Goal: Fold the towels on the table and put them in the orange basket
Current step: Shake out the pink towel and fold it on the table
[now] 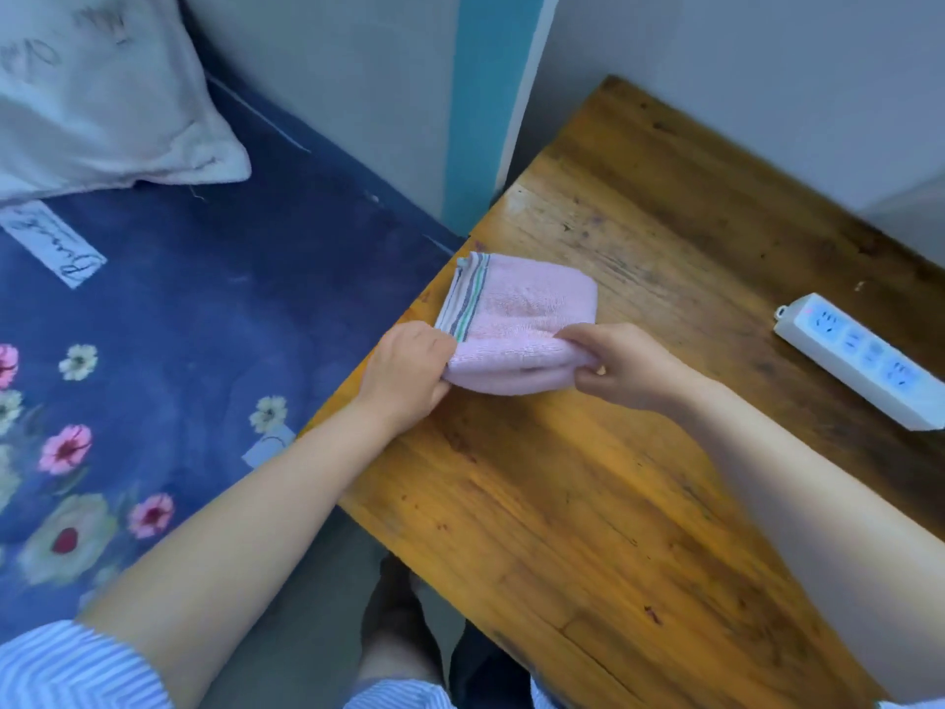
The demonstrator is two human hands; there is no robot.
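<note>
The left hand (409, 373) and right hand (621, 363) are each pinching an end of the near edge of the pink towel (516, 324), which is lying folded at the bench (639, 478) corner beside the bed (179, 324). Carrying both ends across evenly should be keeping the soft, looped terry square, its striped woven border aligned; the orange basket is not showing.

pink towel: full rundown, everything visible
The pink towel looks like soft terry cloth, with a band of grey and green stripes along its left end. It is folded into a small, thick bundle lying flat near the left edge of the wooden table. The left hand grips its near left corner and the right hand pinches its near right corner; the near edge is doubled over.
</note>
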